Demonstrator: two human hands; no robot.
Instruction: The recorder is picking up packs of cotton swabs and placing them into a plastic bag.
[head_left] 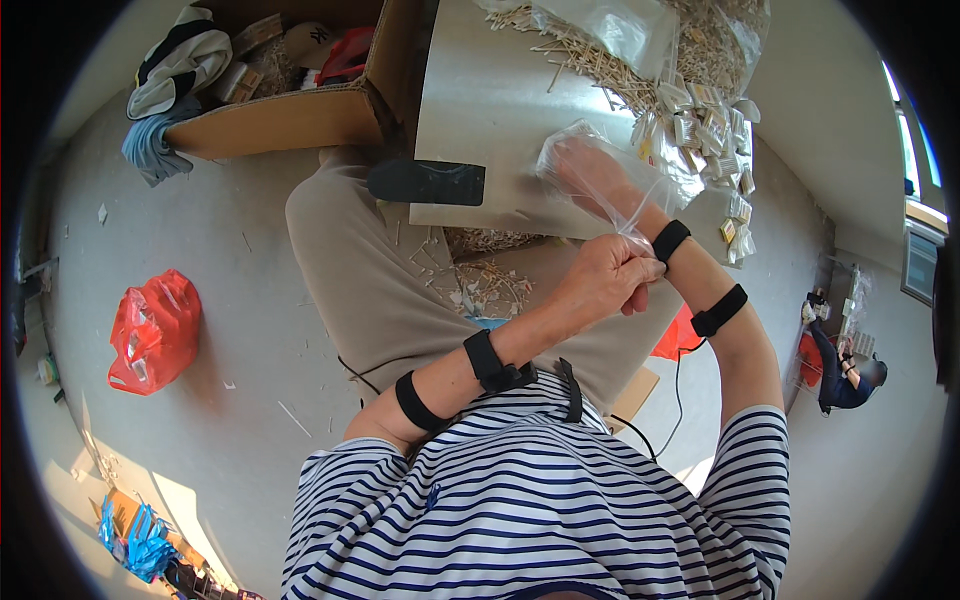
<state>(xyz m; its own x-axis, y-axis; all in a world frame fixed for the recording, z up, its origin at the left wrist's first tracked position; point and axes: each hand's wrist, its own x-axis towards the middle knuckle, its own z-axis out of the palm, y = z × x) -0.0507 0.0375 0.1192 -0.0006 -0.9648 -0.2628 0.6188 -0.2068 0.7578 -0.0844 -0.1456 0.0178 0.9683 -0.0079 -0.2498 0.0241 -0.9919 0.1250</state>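
Note:
My right hand (592, 178) is inside a clear plastic bag (640, 192), reaching over the near part of the metal-topped table (465, 95). Through the film its fingers look loosely stretched out, though the plastic blurs them. My left hand (612, 278) is closed, pinching the gathered mouth of this bag beside my right wrist. Beyond my hands lies a heap of thin wooden cotton swabs (590, 65), partly under another clear bag (625, 35). Several small clear packs of swabs (715, 135) are piled at the table's right edge.
An open cardboard box (290, 122) holding cloth and packs stands at the far left. A flat black piece (428, 183) juts over the table's near edge. More swabs (495, 285) lie between my legs. A red plastic bag (155, 330) sits on the left floor. Another person (845, 375) is far right.

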